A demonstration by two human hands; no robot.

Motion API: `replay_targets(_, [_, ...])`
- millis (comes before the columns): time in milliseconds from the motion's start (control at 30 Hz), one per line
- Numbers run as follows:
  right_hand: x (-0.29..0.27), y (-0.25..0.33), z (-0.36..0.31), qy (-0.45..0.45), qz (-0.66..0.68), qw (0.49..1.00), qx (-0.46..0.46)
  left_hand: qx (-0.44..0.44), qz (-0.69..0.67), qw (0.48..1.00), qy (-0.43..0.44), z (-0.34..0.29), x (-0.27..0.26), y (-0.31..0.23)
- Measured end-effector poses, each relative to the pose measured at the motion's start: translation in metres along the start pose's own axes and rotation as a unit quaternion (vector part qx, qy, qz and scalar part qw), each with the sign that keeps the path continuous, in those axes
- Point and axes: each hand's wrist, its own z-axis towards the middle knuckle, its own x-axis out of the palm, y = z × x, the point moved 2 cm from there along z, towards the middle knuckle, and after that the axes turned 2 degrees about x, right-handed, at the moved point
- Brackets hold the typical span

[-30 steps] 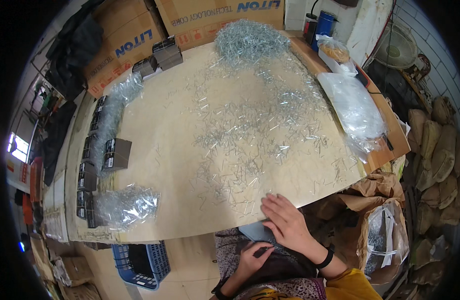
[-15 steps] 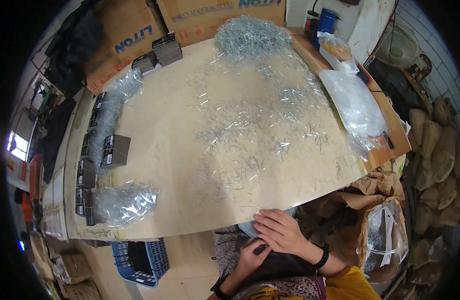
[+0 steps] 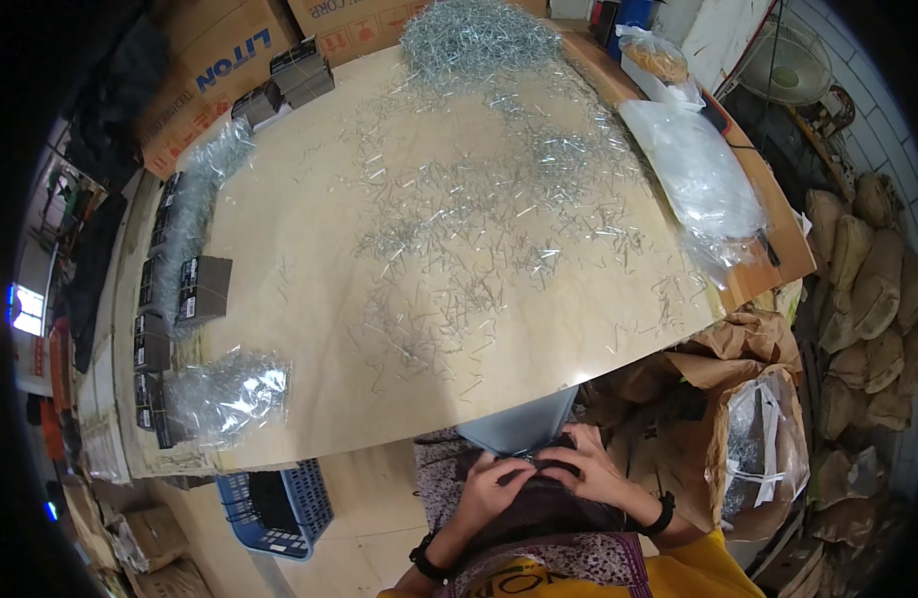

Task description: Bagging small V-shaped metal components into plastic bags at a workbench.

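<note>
A light blue tray juts out from under the table's front edge, above my lap. Just at its near end, my left hand is closed, thumb and forefinger pinched together. Opposite it, my right hand has its fingers curled inward against the tray's near side. A few shiny bits of thin metal show between the two hands, too small to make out clearly. Loose thin metal pins lie scattered over the wooden table, with a large heap of pins at the far edge.
Dark small boxes and clear plastic bags of pins line the left side. Clear plastic bags lie on the right board. Below are a blue basket and a paper sack; brown sacks are stacked at right.
My right hand has drawn back off the tray's top toward my left hand, uncovering the tray. Both hands now meet at its near end. The view has shifted slightly.
</note>
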Motion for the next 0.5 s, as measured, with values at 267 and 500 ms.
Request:
replay_targets(267, [-0.001, -0.006, 0.004, 0.015, 0.128, 0.988, 0.084, -0.038, -0.011, 0.998, 0.051, -0.006, 0.007, 0.023])
replay_targets(500, [0.024, -0.018, -0.004, 0.179, 0.125, 0.972, 0.085, -0.021, -0.101, 0.985, 0.142, -0.013, 0.015, 0.041])
